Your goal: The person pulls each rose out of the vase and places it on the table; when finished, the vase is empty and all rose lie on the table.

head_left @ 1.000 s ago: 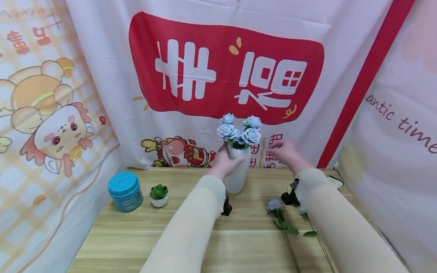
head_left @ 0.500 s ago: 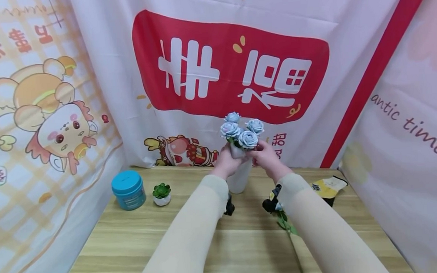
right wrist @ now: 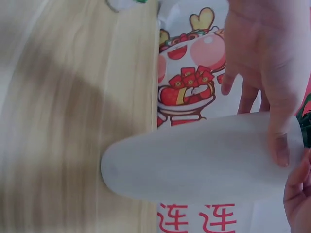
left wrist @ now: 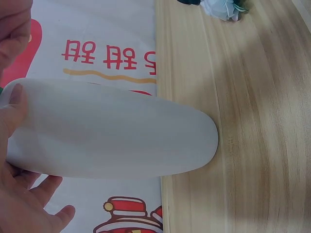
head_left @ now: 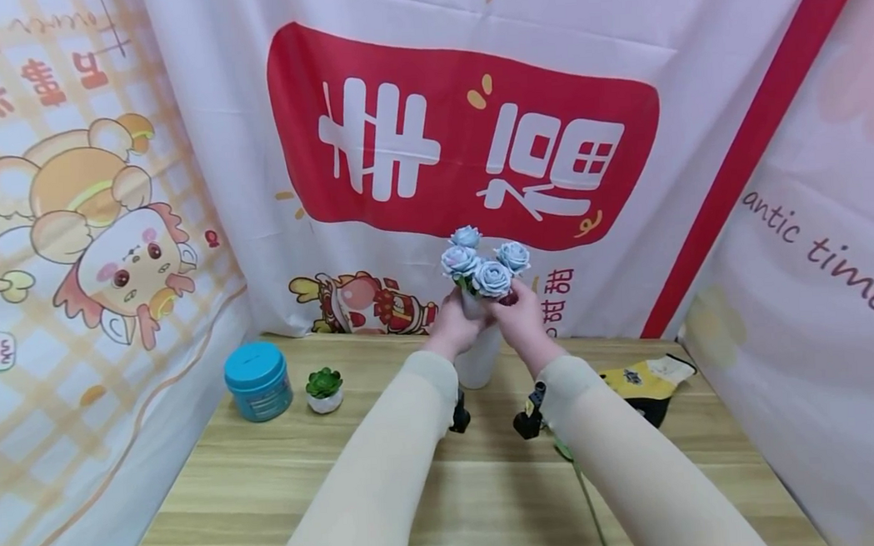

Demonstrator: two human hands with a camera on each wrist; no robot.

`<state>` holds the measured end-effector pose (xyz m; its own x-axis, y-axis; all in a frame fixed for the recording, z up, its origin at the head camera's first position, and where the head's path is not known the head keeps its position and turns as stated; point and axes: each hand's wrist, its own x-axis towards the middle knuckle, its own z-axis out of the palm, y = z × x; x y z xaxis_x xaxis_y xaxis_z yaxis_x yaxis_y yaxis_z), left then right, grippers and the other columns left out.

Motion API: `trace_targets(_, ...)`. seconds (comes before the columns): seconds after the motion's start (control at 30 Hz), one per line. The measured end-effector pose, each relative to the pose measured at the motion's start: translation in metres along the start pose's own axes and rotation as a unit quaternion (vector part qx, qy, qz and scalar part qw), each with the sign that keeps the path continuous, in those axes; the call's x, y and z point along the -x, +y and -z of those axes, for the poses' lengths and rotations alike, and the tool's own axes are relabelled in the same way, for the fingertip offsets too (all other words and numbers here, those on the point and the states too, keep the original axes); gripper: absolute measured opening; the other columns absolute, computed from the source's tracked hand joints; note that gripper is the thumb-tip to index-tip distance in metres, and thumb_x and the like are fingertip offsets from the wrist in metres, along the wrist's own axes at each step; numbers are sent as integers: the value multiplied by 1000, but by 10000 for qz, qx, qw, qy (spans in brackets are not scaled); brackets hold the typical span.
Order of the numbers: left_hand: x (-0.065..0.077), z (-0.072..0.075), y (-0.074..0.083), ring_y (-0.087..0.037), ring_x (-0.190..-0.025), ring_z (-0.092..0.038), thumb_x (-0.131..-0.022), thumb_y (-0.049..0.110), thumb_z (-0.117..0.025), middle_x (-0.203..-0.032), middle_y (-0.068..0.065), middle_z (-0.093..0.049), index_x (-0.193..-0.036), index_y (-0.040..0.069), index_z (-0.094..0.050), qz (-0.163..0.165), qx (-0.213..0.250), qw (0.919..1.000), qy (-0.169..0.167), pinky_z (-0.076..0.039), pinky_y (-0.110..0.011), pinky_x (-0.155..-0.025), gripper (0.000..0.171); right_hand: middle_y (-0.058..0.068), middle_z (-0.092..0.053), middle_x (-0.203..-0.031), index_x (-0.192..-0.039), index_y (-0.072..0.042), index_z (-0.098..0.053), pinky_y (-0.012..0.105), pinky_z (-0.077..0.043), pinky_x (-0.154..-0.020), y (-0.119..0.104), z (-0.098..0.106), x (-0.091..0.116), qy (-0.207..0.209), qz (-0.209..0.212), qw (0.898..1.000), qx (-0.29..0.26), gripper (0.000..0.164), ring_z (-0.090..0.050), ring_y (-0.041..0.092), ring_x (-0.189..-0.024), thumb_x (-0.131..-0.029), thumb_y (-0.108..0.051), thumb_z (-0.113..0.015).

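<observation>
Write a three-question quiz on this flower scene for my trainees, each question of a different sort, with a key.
1. True or false: the left hand holds the vase.
2. How many roses stand in the vase? A two, B four, C six.
3. What stands between the tin and the vase?

Key: 1 true. 2 B. 3 the small plant.

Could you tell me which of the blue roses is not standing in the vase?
The loose rose lying flat on the table; the others stand upright in the white vase.
</observation>
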<state>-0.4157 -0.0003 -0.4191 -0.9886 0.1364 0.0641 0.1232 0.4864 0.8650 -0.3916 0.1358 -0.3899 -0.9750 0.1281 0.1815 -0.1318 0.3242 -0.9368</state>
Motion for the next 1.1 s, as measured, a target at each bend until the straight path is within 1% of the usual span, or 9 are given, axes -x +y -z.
trace_targets(0.17, 1, 0, 1, -31, -133, -43, -87, 25, -75, -151, -10, -40, -157, 19, -23, 1, -88, 10000, -10, -37, -49, -107, 87, 11, -61, -112, -127, -9, -64, 37, -52, -76, -3, 1, 3, 53, -59, 9996, -259, 38, -55, 24, -96, -89, -6, -67)
trace_targets(0.27, 1, -1, 1, -33, -132, -44, -86, 20, -74, -150, -12, -42, -156, 15, -25, -111, -171, 9998, 43, -37, -50, -108, 85, 12, -61, -112, -128, -9, -65, 35, -51, -71, -3, 3, 3, -153, -153, 9994, -282, 37, -55, 24, -92, -90, -6, -64)
trace_targets(0.33, 1, -2, 2, -33, -131, -45, -86, 20, -75, -149, -13, -43, -155, 14, -27, -165, -178, 9997, 61, -37, -49, -108, 85, 11, -60, -114, -131, -11, -63, 33, -51, -69, -3, 5, 4, -364, -288, 9984, -310, 39, -55, 24, -90, -92, -6, -63)
trace_targets(0.4, 0, -3, 2, -31, -131, -45, -86, 22, -76, -148, -12, -44, -155, 15, -28, -174, -118, 9998, 50, -37, -48, -107, 85, 12, -60, -113, -131, -10, -63, 33, -51, -67, -4, 7, 4, -442, -418, 9972, -440, 39, -55, 24, -86, -93, -3, -61)
trace_targets(0.53, -3, -5, 0, -27, -132, -45, -86, 28, -79, -148, -7, -44, -155, 19, -28, -119, 215, 9997, -41, -38, -47, -107, 87, 10, -60, -107, -127, -11, -65, 30, -50, -63, -14, 13, 6, -135, -547, 9951, -811, 33, -55, 21, -78, -94, -4, -60)
trace_targets(0.67, -3, -5, 0, -26, -133, -44, -85, 32, -79, -149, -6, -43, -154, 18, -28, -140, 326, 9994, 7, -39, -48, -106, 87, 9, -59, -98, -122, -10, -67, 27, -49, -59, -34, 24, 9, 90, -236, 9919, -1243, 25, -53, 17, -68, -97, -11, -62)
trace_targets(0.87, 0, -5, 2, -30, -137, -39, -86, 39, -77, -154, -10, -36, -156, 15, -25, -207, 95, 9997, 114, -36, -49, -108, 90, 10, -58, -92, -121, -14, -70, 26, -49, -58, -75, 46, 15, 194, 569, 9812, -1836, 29, -49, 17, -64, -94, -22, -70)
trace_targets(1.0, 0, -5, 0, -28, -138, -38, -86, 40, -77, -156, -7, -34, -157, 17, -24, -134, 206, 9996, 131, -35, -49, -109, 91, 12, -57, -91, -122, -17, -71, 24, -49, -59, -97, 63, 26, 130, 1140, 9760, -1853, 34, -49, 18, -65, -91, -31, -71)
trace_targets(1.1, -3, -6, -2, -25, -138, -38, -86, 40, -77, -157, -4, -34, -157, 19, -24, -8, 234, 9996, 144, -35, -48, -109, 91, 14, -57, -95, -125, -18, -70, 24, -49, -59, -110, 74, 39, 126, 1563, 9709, -1810, 37, -48, 20, -68, -91, -32, -71)
